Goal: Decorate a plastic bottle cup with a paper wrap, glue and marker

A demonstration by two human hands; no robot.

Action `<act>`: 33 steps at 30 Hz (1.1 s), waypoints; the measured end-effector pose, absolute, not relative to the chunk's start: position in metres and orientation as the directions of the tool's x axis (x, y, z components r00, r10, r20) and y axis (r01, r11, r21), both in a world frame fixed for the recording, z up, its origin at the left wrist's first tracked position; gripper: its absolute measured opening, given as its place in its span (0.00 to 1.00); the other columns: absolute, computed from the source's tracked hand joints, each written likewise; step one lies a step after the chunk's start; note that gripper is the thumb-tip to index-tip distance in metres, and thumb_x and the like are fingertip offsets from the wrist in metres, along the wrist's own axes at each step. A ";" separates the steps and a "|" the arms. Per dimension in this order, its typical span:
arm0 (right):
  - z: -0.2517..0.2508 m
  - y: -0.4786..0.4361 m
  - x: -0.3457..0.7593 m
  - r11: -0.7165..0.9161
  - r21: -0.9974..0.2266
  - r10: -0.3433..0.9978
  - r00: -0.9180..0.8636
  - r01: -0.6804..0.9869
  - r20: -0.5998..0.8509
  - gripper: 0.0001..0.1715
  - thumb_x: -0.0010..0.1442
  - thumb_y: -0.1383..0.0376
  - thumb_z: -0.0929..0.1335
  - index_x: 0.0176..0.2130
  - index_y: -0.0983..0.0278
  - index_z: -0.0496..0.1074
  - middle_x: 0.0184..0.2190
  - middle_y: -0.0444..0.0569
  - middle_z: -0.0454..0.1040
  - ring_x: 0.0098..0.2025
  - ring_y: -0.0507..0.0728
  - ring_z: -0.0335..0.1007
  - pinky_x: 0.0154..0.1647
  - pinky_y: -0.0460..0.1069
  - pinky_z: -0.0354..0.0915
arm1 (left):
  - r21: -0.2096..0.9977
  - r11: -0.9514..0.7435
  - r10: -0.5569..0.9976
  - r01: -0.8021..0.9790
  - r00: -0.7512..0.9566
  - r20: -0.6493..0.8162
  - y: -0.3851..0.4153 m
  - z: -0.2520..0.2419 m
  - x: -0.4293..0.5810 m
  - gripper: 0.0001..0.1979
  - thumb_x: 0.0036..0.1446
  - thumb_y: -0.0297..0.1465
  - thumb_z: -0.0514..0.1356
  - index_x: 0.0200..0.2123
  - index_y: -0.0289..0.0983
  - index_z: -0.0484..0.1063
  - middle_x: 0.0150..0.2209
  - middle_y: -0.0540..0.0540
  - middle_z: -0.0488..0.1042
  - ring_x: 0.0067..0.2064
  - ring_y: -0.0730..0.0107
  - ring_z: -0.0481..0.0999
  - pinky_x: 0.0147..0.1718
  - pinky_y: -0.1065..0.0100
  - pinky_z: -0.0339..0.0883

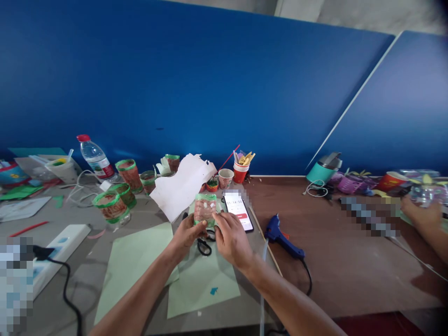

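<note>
- Left hand [187, 235] holds the green-rimmed cup [205, 213] at its fingertips;
- right hand [233, 237] curls at the cup's right side, its grip unclear;
- blue glue gun [276, 229] lies right of the right hand.

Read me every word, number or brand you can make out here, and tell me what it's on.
"01:14:50": on the phone; last digit uncertain.
Red button on its screen: any lettering too small to read.
Bottle label: print too blurred to read.
Nothing else is legible.
</note>
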State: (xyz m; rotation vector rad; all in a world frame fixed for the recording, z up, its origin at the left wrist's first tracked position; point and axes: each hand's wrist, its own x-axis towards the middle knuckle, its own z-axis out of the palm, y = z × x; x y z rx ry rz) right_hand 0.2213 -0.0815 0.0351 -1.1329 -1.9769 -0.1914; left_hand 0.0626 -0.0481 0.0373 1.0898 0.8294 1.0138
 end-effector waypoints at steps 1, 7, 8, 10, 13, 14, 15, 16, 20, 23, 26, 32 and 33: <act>0.035 -0.081 0.221 0.583 -0.259 0.646 -0.246 0.770 0.723 0.22 0.57 0.77 0.61 0.51 0.66 0.66 0.37 0.56 0.73 0.41 0.62 0.68 0.43 0.57 0.68 | 0.963 0.133 0.941 -0.233 0.336 -0.049 -0.048 0.037 0.062 0.24 0.42 0.42 0.70 0.38 0.32 0.72 0.27 0.48 0.72 0.27 0.72 0.70 0.28 0.70 0.68; 0.037 -0.081 0.223 0.599 -0.302 0.648 -0.227 0.742 0.727 0.23 0.55 0.79 0.60 0.48 0.65 0.67 0.36 0.55 0.73 0.40 0.62 0.69 0.42 0.57 0.68 | 0.974 0.129 0.939 -0.184 0.340 -0.060 -0.047 0.035 0.062 0.25 0.42 0.44 0.69 0.39 0.31 0.72 0.30 0.45 0.75 0.26 0.71 0.72 0.28 0.69 0.68; 0.037 -0.081 0.224 0.603 -0.306 0.646 -0.225 0.737 0.730 0.23 0.54 0.79 0.60 0.48 0.65 0.68 0.36 0.55 0.73 0.40 0.61 0.69 0.42 0.57 0.68 | 0.976 0.131 0.939 -0.175 0.337 -0.066 -0.048 0.035 0.062 0.26 0.42 0.44 0.69 0.39 0.31 0.72 0.31 0.44 0.75 0.26 0.71 0.72 0.28 0.69 0.67; 0.037 -0.081 0.224 0.608 -0.312 0.641 -0.220 0.730 0.735 0.23 0.53 0.80 0.60 0.46 0.66 0.68 0.35 0.55 0.73 0.39 0.61 0.68 0.42 0.56 0.68 | 0.978 0.130 0.939 -0.164 0.336 -0.068 -0.048 0.036 0.062 0.26 0.41 0.44 0.69 0.39 0.32 0.72 0.33 0.44 0.75 0.28 0.70 0.72 0.29 0.69 0.67; 0.035 -0.083 0.223 0.599 -0.307 0.662 -0.241 0.739 0.710 0.18 0.51 0.79 0.60 0.38 0.64 0.70 0.35 0.54 0.71 0.38 0.61 0.67 0.40 0.56 0.67 | 0.972 0.142 0.941 -0.186 0.331 -0.074 -0.048 0.037 0.062 0.24 0.41 0.44 0.69 0.36 0.32 0.71 0.28 0.47 0.73 0.27 0.70 0.71 0.29 0.68 0.67; 0.035 -0.083 0.223 0.604 -0.293 0.668 -0.270 0.741 0.693 0.15 0.50 0.79 0.61 0.33 0.64 0.70 0.37 0.55 0.70 0.39 0.61 0.67 0.40 0.56 0.67 | 0.968 0.145 0.944 -0.206 0.321 -0.073 -0.048 0.038 0.062 0.23 0.41 0.45 0.69 0.34 0.33 0.71 0.25 0.49 0.71 0.26 0.71 0.70 0.28 0.69 0.66; 0.035 -0.084 0.222 0.615 -0.274 0.669 -0.305 0.740 0.678 0.13 0.49 0.78 0.62 0.30 0.64 0.69 0.39 0.56 0.69 0.39 0.61 0.67 0.41 0.56 0.67 | 0.963 0.144 0.949 -0.228 0.307 -0.069 -0.047 0.038 0.061 0.22 0.42 0.45 0.68 0.32 0.33 0.70 0.23 0.50 0.69 0.25 0.72 0.69 0.27 0.69 0.65; 0.034 -0.084 0.221 0.632 -0.255 0.663 -0.341 0.732 0.666 0.11 0.48 0.78 0.62 0.27 0.64 0.68 0.42 0.57 0.68 0.41 0.61 0.67 0.42 0.57 0.67 | 0.959 0.136 0.955 -0.249 0.291 -0.060 -0.047 0.039 0.060 0.22 0.43 0.45 0.68 0.32 0.34 0.70 0.22 0.51 0.68 0.24 0.72 0.69 0.27 0.70 0.65; 0.036 -0.084 0.221 0.656 -0.283 0.639 -0.316 0.700 0.701 0.14 0.50 0.79 0.61 0.31 0.63 0.68 0.38 0.54 0.71 0.41 0.60 0.67 0.47 0.57 0.65 | 0.953 0.115 0.968 -0.279 0.245 -0.045 -0.045 0.040 0.056 0.22 0.43 0.45 0.68 0.32 0.34 0.70 0.23 0.52 0.68 0.24 0.73 0.68 0.27 0.70 0.66; 0.035 -0.082 0.223 0.648 -0.342 0.627 -0.223 0.681 0.746 0.17 0.54 0.80 0.59 0.39 0.63 0.67 0.34 0.52 0.72 0.39 0.59 0.67 0.44 0.56 0.65 | 0.951 0.121 0.961 -0.283 0.272 -0.042 -0.045 0.038 0.057 0.21 0.44 0.45 0.68 0.32 0.34 0.70 0.23 0.51 0.69 0.25 0.73 0.69 0.28 0.70 0.67; 0.033 -0.083 0.222 0.637 -0.382 0.628 -0.162 0.670 0.761 0.15 0.55 0.78 0.60 0.41 0.63 0.64 0.35 0.51 0.71 0.39 0.59 0.67 0.42 0.54 0.65 | 0.949 0.110 0.956 -0.296 0.292 -0.020 -0.045 0.036 0.057 0.20 0.45 0.44 0.67 0.33 0.34 0.71 0.25 0.50 0.70 0.26 0.73 0.69 0.29 0.71 0.67; 0.030 -0.087 0.219 0.588 -0.507 0.666 -0.023 0.631 0.745 0.10 0.56 0.73 0.64 0.29 0.60 0.58 0.30 0.47 0.64 0.35 0.56 0.64 0.36 0.51 0.63 | 0.955 0.095 0.958 -0.282 0.285 -0.011 -0.044 0.033 0.055 0.19 0.47 0.44 0.66 0.33 0.34 0.71 0.25 0.50 0.69 0.27 0.72 0.70 0.30 0.70 0.67; 0.029 -0.086 0.220 0.585 -0.520 0.672 -0.013 0.623 0.741 0.11 0.56 0.73 0.64 0.28 0.60 0.56 0.29 0.46 0.64 0.34 0.56 0.63 0.36 0.50 0.62 | 0.957 0.095 0.960 -0.275 0.279 -0.016 -0.043 0.033 0.055 0.20 0.46 0.44 0.66 0.33 0.34 0.71 0.25 0.50 0.69 0.27 0.72 0.70 0.30 0.70 0.67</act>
